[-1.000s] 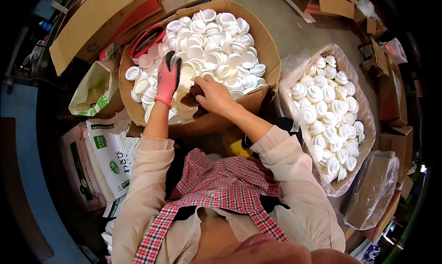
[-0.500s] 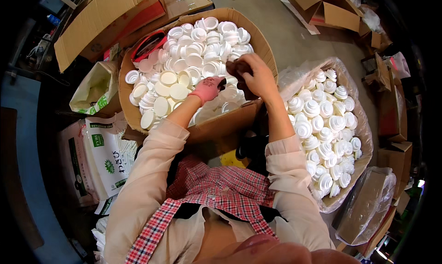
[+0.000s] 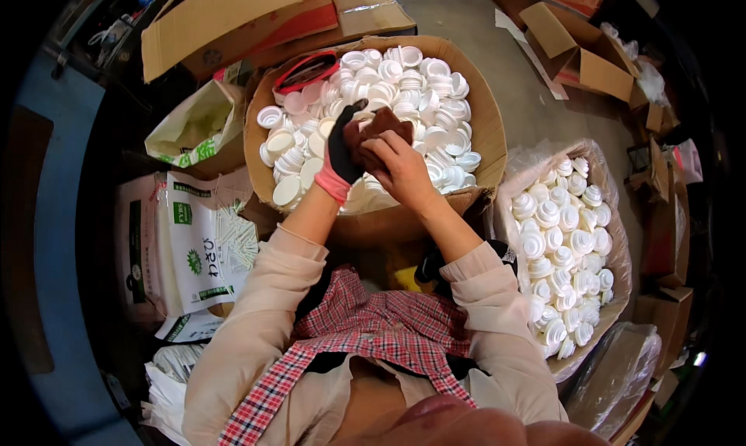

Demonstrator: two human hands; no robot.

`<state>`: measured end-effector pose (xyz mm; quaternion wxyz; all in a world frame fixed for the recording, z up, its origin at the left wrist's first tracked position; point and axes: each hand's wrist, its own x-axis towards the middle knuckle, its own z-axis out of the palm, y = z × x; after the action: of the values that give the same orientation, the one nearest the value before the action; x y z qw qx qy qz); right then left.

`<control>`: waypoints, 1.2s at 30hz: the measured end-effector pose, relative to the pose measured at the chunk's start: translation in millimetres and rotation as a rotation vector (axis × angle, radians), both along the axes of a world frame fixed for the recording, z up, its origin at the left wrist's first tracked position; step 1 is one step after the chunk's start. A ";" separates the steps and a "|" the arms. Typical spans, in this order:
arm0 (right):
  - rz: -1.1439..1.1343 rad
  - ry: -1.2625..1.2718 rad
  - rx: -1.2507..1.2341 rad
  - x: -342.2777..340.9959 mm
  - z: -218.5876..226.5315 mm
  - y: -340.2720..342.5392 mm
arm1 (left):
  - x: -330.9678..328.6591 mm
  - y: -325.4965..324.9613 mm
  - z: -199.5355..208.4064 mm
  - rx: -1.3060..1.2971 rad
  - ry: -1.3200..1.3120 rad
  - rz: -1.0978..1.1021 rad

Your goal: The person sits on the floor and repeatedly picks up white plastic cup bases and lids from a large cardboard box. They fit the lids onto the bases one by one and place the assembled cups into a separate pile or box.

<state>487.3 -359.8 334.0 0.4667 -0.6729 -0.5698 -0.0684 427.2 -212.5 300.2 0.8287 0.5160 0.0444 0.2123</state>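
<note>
A crumpled brown cloth [image 3: 381, 129] is between my two hands, above the near part of a large cardboard box [image 3: 486, 127]. My left hand [image 3: 340, 147] wears a glove, black on the palm and pink at the cuff, and holds the cloth against its palm. Its fingers are partly covered by the cloth. My bare right hand [image 3: 406, 170] pinches the cloth from the other side. Below and beyond them, round white plastic caps [image 3: 404, 96] fill the box. A red-rimmed dark pouch [image 3: 307, 71] lies on the caps at the far left.
To the right stands a plastic-lined box [image 3: 614, 221] of stepped white plastic parts [image 3: 563, 244]. An open bag [image 3: 198, 123] and a white printed sack [image 3: 194, 244] with thin white sticks lie to the left. Cardboard boxes [image 3: 256, 26] stand behind; another open box [image 3: 579, 54] is far right.
My left hand has turned its palm toward my right hand and met the cloth. The right hand has moved slightly left and nearer with the cloth. The whole view has shifted.
</note>
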 end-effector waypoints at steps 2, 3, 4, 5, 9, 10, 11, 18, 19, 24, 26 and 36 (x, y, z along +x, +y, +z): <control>-0.002 -0.045 -0.037 7.7 -5.4 0.0 | -9.8 1.0 24.8 0.791 -0.001 0.208; -0.014 -0.094 -0.043 10.8 -2.5 -0.2 | -17.5 3.2 39.2 1.128 0.000 0.399; -0.041 -0.129 -0.048 8.0 -0.3 0.4 | -11.1 11.4 22.3 0.464 0.019 0.201; -0.053 -0.115 0.020 5.9 3.5 4.1 | -11.2 16.3 15.6 0.106 0.027 0.041; -0.113 -0.114 0.180 -16.1 12.0 23.6 | -18.8 9.4 -15.1 -0.018 0.031 -0.057; -0.162 -0.074 0.150 -16.5 9.2 27.1 | -17.6 2.5 -21.6 0.308 -0.017 0.053; -0.210 -0.035 0.122 -14.8 6.1 29.1 | -20.7 2.0 -26.4 0.114 -0.031 0.009; -0.411 -0.040 -0.323 9.7 -19.2 -2.3 | -24.6 27.7 10.8 -0.035 -0.132 0.191; -0.445 -0.030 -0.368 21.0 -20.7 -12.6 | -32.0 35.1 26.5 -0.126 -0.123 0.151; -0.327 -0.085 -0.994 94.4 -24.9 -58.1 | -44.9 59.6 13.5 -0.838 -0.110 -0.160; -0.354 0.099 -0.775 139.4 -69.1 -40.0 | -46.2 55.6 19.5 -0.856 -0.146 -0.300; -0.838 0.117 -0.617 235.9 -146.5 64.9 | -54.4 65.5 22.5 -0.860 -0.259 -0.399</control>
<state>723.2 -294.9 187.5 0.2106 -0.9520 -0.2185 -0.0406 372.9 -147.0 322.7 0.9899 0.0947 -0.0750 0.0744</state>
